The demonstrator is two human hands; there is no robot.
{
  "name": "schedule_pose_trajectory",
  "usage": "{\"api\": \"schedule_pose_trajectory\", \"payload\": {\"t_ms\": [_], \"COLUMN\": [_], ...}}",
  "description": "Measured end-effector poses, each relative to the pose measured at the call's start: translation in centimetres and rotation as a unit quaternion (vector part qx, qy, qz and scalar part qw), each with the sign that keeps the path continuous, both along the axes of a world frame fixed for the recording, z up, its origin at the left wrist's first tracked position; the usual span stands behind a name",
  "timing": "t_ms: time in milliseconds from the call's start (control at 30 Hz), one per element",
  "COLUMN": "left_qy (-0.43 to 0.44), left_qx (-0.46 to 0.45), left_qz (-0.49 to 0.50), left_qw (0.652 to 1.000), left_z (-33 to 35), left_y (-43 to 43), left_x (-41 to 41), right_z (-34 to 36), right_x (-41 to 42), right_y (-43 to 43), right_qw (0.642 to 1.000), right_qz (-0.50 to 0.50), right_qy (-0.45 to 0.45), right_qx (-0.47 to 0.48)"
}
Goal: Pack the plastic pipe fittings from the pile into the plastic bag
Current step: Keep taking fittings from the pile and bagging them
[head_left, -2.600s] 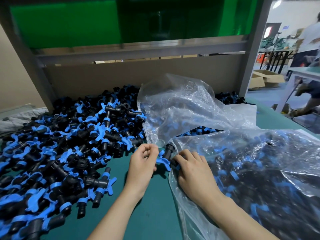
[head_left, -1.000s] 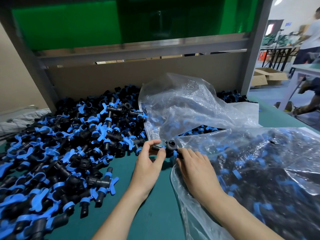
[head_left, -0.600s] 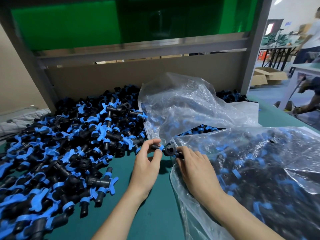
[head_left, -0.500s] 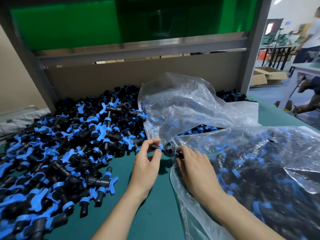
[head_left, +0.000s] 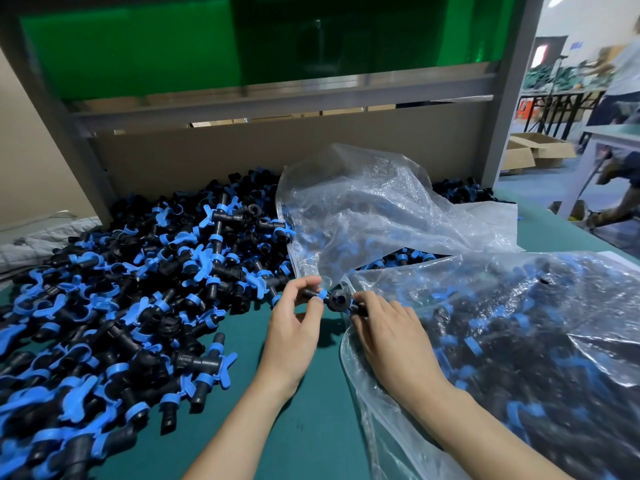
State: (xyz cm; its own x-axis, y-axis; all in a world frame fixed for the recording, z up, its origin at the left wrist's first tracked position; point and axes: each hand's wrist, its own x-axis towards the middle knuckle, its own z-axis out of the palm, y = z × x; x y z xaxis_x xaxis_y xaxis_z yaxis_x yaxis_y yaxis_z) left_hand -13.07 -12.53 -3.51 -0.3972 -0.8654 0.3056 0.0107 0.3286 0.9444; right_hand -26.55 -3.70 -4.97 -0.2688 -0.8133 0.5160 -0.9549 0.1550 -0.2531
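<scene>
Black-and-blue pipe fitting (head_left: 337,300) is pinched at its ends by left hand (head_left: 292,327) and right hand (head_left: 391,341), beside the plastic bag (head_left: 519,341).

A teal table (head_left: 298,427) has a brown cardboard sheet (head_left: 242,157) upright along its far edge, under a grey metal frame (head_left: 277,105) holding a green panel (head_left: 138,46). Beyond the right edge, cardboard boxes (head_left: 533,154) sit on the floor near a blurred person (head_left: 625,74).
</scene>
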Motion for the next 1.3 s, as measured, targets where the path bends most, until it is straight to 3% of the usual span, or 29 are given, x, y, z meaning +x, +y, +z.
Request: {"api": "schedule_pose_trajectory", "payload": {"t_ms": [500, 733, 867, 1100, 1300], "left_qy": [-0.017, 0.047, 0.051, 0.115, 0.105], "left_qx": [0.027, 0.064, 0.088, 0.142, 0.128], "left_qz": [0.07, 0.058, 0.099, 0.135, 0.112], "left_qw": [0.997, 0.995, 0.99, 0.974, 0.98], "left_z": [-0.5, -0.2, -0.1, -0.3, -0.4], "left_y": [-0.8, -0.9, -1.5, -2.3, -2.3], "left_x": [-0.6, -0.4, -0.2, 0.2, 0.2], "right_z": [0.3, 1.1, 1.2, 1.0, 2.0], "right_x": [0.3, 0.6, 0.8, 0.2, 0.5], "right_y": [0.0, 0.3, 0.3, 0.4, 0.3], "right_qw": [1.0, 0.997, 0.997, 0.994, 0.995], "right_qz": [-0.019, -0.023, -0.017, -0.005, 0.0], "right_qy": [0.005, 0.0, -0.047, -0.008, -0.087], "right_qx": [0.01, 0.068, 0.057, 0.109, 0.044]}}
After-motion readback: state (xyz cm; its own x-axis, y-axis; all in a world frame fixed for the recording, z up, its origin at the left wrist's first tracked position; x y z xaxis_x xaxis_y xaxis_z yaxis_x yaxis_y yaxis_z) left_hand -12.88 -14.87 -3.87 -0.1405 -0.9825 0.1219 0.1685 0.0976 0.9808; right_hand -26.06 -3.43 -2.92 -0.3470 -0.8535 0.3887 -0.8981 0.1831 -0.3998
